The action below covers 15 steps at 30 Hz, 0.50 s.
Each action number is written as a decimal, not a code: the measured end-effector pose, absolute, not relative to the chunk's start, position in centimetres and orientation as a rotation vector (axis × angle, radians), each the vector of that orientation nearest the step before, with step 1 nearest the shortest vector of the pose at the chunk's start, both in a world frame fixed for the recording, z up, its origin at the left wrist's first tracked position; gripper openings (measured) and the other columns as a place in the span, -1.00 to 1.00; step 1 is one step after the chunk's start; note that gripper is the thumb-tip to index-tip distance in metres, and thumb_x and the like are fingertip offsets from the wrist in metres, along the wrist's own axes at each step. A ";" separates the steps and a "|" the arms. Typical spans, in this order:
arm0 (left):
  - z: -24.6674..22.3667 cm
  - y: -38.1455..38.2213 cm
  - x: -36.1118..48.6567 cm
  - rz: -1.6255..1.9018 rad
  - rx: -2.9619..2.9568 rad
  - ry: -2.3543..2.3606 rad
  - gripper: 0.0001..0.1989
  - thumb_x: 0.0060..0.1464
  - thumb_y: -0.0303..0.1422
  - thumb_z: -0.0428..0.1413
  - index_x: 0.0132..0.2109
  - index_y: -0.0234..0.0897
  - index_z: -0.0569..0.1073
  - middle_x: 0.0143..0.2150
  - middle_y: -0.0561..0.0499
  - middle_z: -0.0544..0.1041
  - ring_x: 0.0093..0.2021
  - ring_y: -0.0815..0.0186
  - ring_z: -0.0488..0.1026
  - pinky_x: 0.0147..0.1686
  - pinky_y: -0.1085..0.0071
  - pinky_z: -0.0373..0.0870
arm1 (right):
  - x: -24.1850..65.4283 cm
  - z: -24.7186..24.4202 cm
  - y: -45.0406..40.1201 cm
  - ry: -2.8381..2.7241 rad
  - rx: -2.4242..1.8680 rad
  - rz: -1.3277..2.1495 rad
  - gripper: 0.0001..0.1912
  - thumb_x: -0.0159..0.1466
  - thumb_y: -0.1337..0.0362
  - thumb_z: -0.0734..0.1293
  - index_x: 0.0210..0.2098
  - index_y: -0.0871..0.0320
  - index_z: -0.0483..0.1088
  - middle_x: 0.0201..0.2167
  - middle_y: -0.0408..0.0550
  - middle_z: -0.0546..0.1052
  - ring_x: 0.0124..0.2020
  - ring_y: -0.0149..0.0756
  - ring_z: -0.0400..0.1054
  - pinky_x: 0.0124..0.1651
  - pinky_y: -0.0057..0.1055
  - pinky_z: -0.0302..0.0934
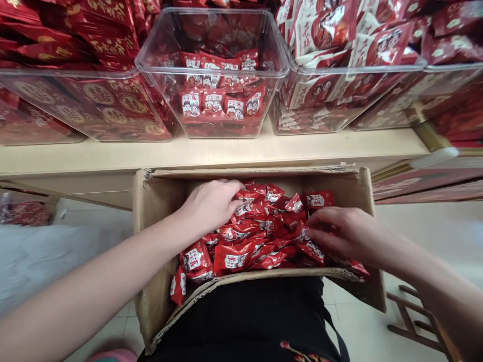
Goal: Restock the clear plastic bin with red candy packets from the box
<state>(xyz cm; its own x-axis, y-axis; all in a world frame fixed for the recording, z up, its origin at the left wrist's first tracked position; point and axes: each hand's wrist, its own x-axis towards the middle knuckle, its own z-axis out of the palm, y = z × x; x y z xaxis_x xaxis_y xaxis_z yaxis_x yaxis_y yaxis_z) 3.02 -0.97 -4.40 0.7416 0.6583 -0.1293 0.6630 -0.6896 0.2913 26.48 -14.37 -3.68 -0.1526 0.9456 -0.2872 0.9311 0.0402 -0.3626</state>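
hands, two, bare: left hand point(213, 203), fingers bent over the back-left of the pile, fingertips partly hidden, grip cannot be told; right hand point(339, 234), fingers and thumb slightly parted, touching the pile's right side, hold likewise uncertain.

small glossy red foil packets with white printed labels point(234, 259), many, loosely heaped inside an open-topped rectangular brown cardboard box point(160, 211), its rim frayed.

box position: before a pale wooden shelf point(226, 153), directly above black clothing point(241, 322).

on shelf: clear plastic tapered bin point(215, 74), part-filled with similar red packets, standing between other clear plastic bins point(362, 70) filled with larger packets.
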 end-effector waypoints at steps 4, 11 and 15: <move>-4.2 -1.5 3.1 0.048 2.752 0.927 -0.69 0.11 -0.38 -0.02 0.01 -0.30 0.35 -0.09 -0.08 0.45 -0.09 0.19 0.38 -0.08 0.29 0.29 | 25.5 -4.9 -17.1 -2.455 -2.135 0.699 -0.85 0.13 0.16 0.25 -0.44 0.09 0.38 -0.51 -0.09 0.49 -0.51 -0.26 0.38 -0.55 -0.42 0.05; -2.8 -3.9 2.4 -0.125 2.573 0.486 -0.80 0.10 -0.45 -0.05 -0.19 -0.27 0.44 -0.26 -0.04 0.48 -0.21 0.25 0.40 -0.15 0.34 0.28 | 26.1 -5.9 -16.7 -2.465 -2.095 0.466 -0.69 0.24 0.19 0.09 -0.55 0.09 0.31 -0.57 -0.09 0.44 -0.55 -0.28 0.32 -0.52 -0.39 0.03; -4.4 -5.6 1.3 -0.391 2.384 0.477 -0.77 -0.02 -0.37 0.11 -0.14 -0.21 0.40 -0.26 0.01 0.48 -0.29 0.26 0.44 -0.30 0.42 0.30 | 26.7 -4.7 -15.3 -2.287 -2.012 0.411 -0.68 0.24 0.15 0.07 -0.49 0.10 0.34 -0.53 -0.05 0.46 -0.52 -0.27 0.33 -0.48 -0.38 0.09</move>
